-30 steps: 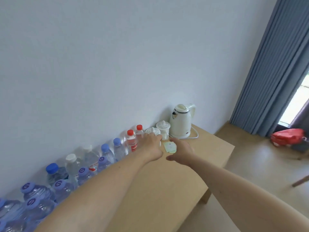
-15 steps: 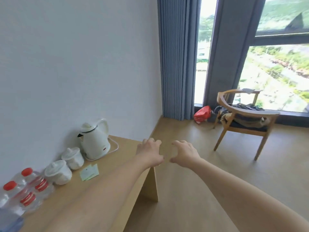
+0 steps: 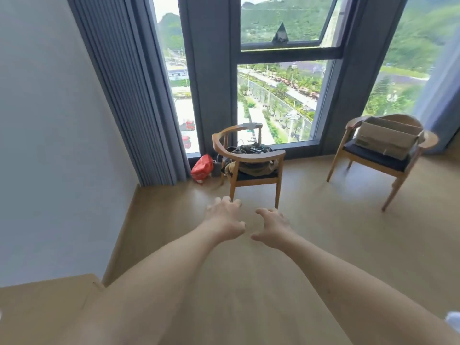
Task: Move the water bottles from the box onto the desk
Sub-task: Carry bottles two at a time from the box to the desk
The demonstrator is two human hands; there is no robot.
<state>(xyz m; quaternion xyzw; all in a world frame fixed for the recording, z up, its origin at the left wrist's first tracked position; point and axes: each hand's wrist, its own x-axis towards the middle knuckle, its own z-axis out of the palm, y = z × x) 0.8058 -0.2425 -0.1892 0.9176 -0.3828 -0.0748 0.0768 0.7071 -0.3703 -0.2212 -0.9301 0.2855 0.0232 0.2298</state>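
I judge I am between loads, both arms out over the floor [image 3: 323, 232], heading for the box [image 3: 388, 138] on the far right chair [image 3: 373, 158]. Only a corner of the bench [image 3: 44, 302] shows, lower left. My left hand [image 3: 225, 220] and right hand [image 3: 272, 229] are empty, each grip released, fingers loosely curled. Next I must reach the box. Whether bottles remain inside is hidden; none shows on the bench corner
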